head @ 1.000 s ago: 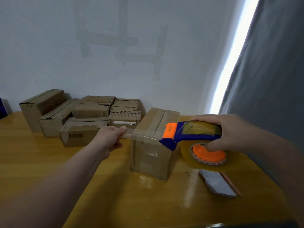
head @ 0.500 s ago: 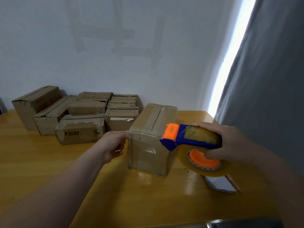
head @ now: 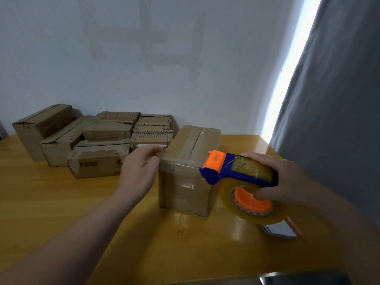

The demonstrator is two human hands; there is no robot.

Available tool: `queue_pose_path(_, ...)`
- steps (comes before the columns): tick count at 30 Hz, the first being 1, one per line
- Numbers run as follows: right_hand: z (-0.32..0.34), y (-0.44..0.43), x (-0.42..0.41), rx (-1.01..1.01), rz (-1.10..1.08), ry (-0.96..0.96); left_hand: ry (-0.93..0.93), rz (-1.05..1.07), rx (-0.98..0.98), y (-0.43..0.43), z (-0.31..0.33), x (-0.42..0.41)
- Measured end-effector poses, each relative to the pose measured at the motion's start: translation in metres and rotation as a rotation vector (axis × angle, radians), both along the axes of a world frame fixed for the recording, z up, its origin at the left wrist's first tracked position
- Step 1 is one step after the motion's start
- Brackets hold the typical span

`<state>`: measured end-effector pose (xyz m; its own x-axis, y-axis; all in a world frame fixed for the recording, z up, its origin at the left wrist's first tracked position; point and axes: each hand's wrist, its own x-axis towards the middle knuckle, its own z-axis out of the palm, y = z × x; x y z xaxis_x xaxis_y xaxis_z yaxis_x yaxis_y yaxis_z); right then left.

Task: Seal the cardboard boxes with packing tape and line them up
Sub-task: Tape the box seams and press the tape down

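A taped cardboard box (head: 186,186) stands near the middle of the wooden table (head: 51,198), with tape along its top seam. My right hand (head: 285,177) grips a blue and orange tape dispenser (head: 236,171) loaded with a clear tape roll (head: 253,204), held against the box's right top edge. At the box's upper left corner is my left hand (head: 139,173), blurred, fingers apart and holding nothing I can make out. Several other cardboard boxes (head: 98,159) sit packed together along the wall at the back left.
A small stack of paper slips (head: 279,229) lies on the table under the tape roll at the right. A grey curtain (head: 339,99) hangs along the right side. The table's front edge runs across the bottom right.
The left hand has loosened from a closed grip at the box's left top corner and its fingers have spread. The dispenser stays by the box's right edge. The view has shifted slightly.
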<state>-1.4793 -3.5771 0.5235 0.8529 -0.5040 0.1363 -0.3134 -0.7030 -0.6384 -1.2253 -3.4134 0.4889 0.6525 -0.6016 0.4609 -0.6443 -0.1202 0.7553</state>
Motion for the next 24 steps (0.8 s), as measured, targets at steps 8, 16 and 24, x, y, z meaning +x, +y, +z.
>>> queue_pose_path(8,-0.002,-0.002,0.0,0.043,-0.006,-0.01,-0.672,-0.363,0.591,-0.01,0.008,-0.023)
queue_pose_path(16,0.009,-0.015,-0.007,0.03,0.013,-0.021,-0.721,-0.347,0.639,-0.013,0.011,-0.021)
queue_pose_path(24,-0.008,-0.028,-0.055,0.116,-0.045,0.013,-0.75,-0.302,0.652,-0.013,0.009,-0.02)
